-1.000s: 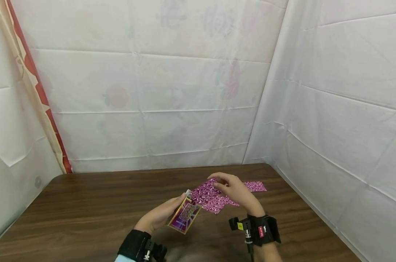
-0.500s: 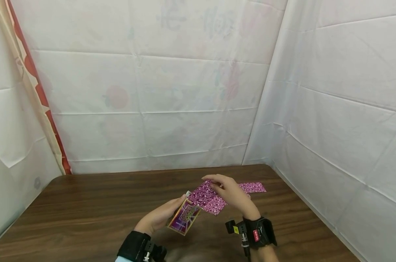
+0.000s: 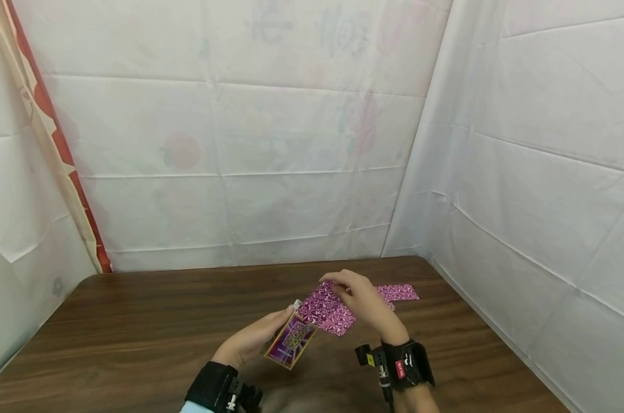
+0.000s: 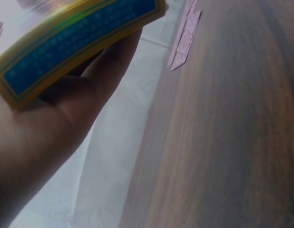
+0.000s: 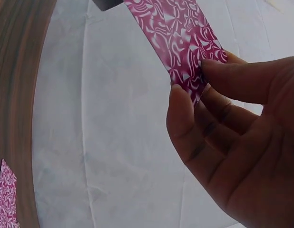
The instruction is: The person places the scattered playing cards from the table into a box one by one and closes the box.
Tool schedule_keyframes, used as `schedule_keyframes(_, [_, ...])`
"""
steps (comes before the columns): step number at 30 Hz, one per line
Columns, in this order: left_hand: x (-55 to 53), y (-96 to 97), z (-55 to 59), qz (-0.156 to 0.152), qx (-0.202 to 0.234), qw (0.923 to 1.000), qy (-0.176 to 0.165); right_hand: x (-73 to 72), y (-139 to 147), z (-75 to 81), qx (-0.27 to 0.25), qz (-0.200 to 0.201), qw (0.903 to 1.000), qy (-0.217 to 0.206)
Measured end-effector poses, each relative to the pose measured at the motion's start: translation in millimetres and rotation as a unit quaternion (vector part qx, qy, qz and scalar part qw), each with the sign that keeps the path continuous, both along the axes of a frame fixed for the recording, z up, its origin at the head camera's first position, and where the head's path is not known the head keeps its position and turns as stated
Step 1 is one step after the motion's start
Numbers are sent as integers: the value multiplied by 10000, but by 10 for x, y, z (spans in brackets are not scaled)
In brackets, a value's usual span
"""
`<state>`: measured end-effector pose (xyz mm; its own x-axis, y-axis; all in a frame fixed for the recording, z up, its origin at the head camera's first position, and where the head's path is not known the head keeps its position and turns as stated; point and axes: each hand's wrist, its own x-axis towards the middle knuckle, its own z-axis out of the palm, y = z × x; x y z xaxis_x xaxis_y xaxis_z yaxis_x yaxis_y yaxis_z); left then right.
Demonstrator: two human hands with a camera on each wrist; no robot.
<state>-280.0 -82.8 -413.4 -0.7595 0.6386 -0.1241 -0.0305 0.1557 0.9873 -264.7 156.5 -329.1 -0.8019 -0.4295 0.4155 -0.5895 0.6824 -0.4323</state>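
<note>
My left hand (image 3: 255, 337) holds a purple card box (image 3: 291, 343) with a yellow border, tilted above the table. Its yellow and blue printed side (image 4: 80, 47) spans the palm in the left wrist view. Between thumb and fingers, my right hand (image 3: 362, 299) pinches pink-and-white patterned cards (image 3: 323, 307), clearly seen in the right wrist view as a swirl-printed card (image 5: 178, 40). The near end of these cards meets the upper end of the box; whether any part is inside cannot be made out. A small white flap (image 3: 297, 303) sticks up by my left fingertips.
More cards of the same pink pattern (image 3: 403, 292) lie on the brown wooden table (image 3: 151, 321), behind and right of my right hand. White sheeting (image 3: 291, 212) hangs at the back and both sides. Both wrists wear black camera straps (image 3: 409, 364).
Over the last second my right hand has shifted slightly left with its cards, toward the box. My left hand and the box have stayed almost still.
</note>
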Motion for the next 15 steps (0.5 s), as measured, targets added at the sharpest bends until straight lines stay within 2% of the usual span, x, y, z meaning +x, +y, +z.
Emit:
schedule_keyframes(3, [-5,-2,1,-2,-2,10000,-5,13,-29,3,38,45,10000,-11])
schedule_keyframes(10, [1,-10,-3,-2,-28,10000,-27,63,-106,-28,-98,40,9979,-635])
schedule_keyframes(15, [5,-22,-5,-29,16,10000,-73,81,-183,-58,27,203,9960,-871])
